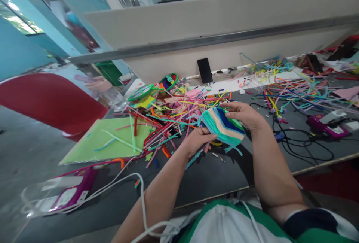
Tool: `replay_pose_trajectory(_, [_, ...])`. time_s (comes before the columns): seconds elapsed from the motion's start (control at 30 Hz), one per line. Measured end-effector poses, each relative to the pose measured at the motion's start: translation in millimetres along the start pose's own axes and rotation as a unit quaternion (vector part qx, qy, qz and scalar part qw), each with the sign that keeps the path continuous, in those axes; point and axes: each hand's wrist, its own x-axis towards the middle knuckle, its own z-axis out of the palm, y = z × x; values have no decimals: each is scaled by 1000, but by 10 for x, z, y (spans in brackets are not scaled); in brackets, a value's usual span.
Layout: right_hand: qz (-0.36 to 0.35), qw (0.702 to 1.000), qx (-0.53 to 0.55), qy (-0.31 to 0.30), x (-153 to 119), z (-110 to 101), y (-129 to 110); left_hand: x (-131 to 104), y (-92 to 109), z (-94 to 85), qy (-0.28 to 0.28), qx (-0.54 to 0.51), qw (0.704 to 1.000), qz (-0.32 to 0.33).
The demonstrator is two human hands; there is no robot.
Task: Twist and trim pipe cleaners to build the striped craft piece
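Between my two hands is a striped panel of pipe cleaners, in bands of teal, cream, navy and green, with loose ends sticking out at its left and bottom. My left hand is closed on its lower left edge, thumb lying over the front. At the upper right, my right hand grips the panel's edge, fingers along the top. A light blue twisted strand hangs below my left hand. Loose pink pipe cleaners lie in a tangled heap just behind the panel.
A phone leans on the low partition. On the left are a green sheet, a purple power strip and a white cable. More pipe cleaners, black cables and another purple power strip lie right.
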Motion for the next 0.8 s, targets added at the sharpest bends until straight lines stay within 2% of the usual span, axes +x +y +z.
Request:
replay_pose_trajectory(0.13, [0,999,11,-31,-33,31,-24,-7,19,38,-33,5,999,-1])
replay_pose_trajectory(0.43, [27,988,86,-123,-75,81,-4,18,-39,47,-48,6,998,-36])
replay_pose_trajectory(0.8, [32,982,121,-139,-45,70,97,37,-107,2,-52,-8,997,-56])
